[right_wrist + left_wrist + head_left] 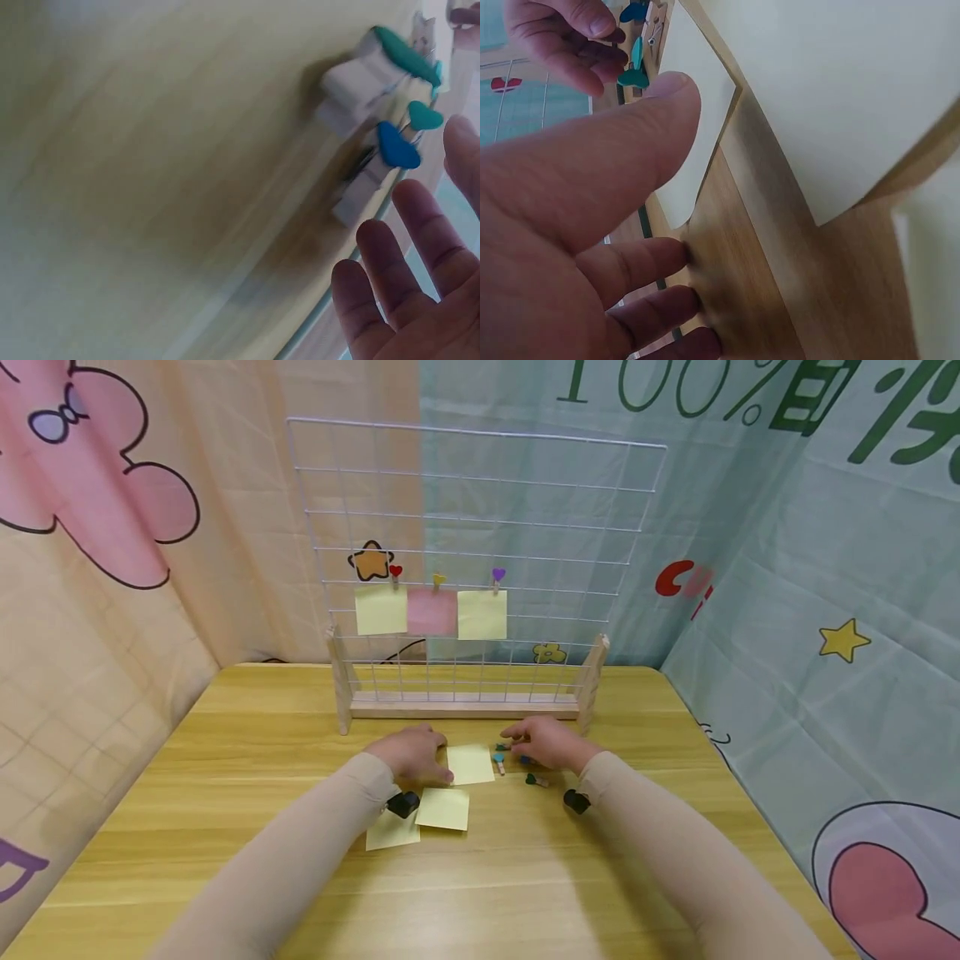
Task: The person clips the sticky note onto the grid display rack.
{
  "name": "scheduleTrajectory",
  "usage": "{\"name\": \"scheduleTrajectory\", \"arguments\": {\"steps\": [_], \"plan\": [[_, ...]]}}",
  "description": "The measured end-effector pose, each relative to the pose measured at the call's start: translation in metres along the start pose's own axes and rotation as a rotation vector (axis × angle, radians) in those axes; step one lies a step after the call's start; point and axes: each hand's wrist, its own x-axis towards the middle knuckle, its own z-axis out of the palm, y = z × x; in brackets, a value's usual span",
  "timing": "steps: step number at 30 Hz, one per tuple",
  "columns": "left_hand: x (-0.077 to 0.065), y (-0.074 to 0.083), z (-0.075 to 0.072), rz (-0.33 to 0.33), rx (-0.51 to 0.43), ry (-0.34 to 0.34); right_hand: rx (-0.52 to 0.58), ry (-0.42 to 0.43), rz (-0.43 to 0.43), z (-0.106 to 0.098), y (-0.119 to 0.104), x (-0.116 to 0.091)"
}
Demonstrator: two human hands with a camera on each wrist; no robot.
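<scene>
My left hand (pixel 411 753) is at the left edge of a pale yellow sticky note (pixel 471 765) on the table. In the left wrist view, its thumb (pixel 676 90) overlaps the note's edge, with the other fingers spread; contact cannot be made out. Loosely bent, my right hand (pixel 553 743) hovers around small wooden clothespins with heart-shaped heads. Among them are a light blue clothespin (pixel 499 762), a dark green clothespin (pixel 536 779) and a blue clothespin (pixel 397 146). The right fingers (pixel 431 232) appear apart from these.
Two more yellow notes, one nearer (pixel 442 810) and one partly covered (pixel 393 832), lie by the left wrist. Behind the hands, a white wire grid (pixel 555 560) stands on a wooden base (pixel 465 708). Clothespins hold a pink note (pixel 432 613) between two yellow ones there.
</scene>
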Motion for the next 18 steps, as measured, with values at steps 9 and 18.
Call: {"name": "scheduleTrajectory", "arguments": {"steps": [9, 18], "plan": [[-0.0002, -0.0029, 0.0012, 0.01, -0.029, 0.024, -0.007, -0.027, -0.018, 0.0039, 0.0052, 0.0039], [0.0021, -0.0015, 0.0069, -0.018, -0.059, 0.055, -0.106, -0.028, -0.052, 0.0056, -0.0018, 0.0043]]}}
